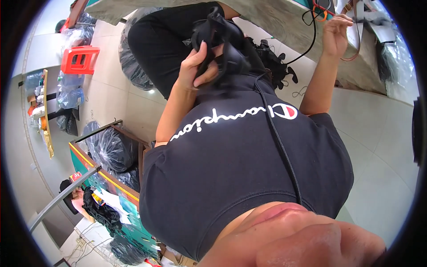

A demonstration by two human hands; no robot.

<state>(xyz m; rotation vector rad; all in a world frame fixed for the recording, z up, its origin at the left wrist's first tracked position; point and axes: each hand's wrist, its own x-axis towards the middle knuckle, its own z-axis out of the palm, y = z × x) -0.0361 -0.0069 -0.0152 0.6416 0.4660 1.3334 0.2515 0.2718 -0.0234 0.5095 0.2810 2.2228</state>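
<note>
My left hand (198, 66) is closed round a black fabric item (224, 49) with soft straps and loops, held up over my lap. Part of it is blurred, so its exact kind does not show. My right hand (336, 35) is raised at the edge of the worktable (289, 20), its fingers curled together. Whatever lies between those fingertips is too small to make out. A thin brown cord (358, 42) loops down beside that hand, and an orange-handled tool (319, 15) lies just left of it with a black cable (315, 40) hanging past.
Black pieces (275, 62) lie in a heap under the table. A red plastic stool (80, 60) stands on the left, near filled plastic bags (111, 149). At the lower left another person (78, 198) sits by a green-sided bench (138, 222). Clear plastic (391, 62) is at the right.
</note>
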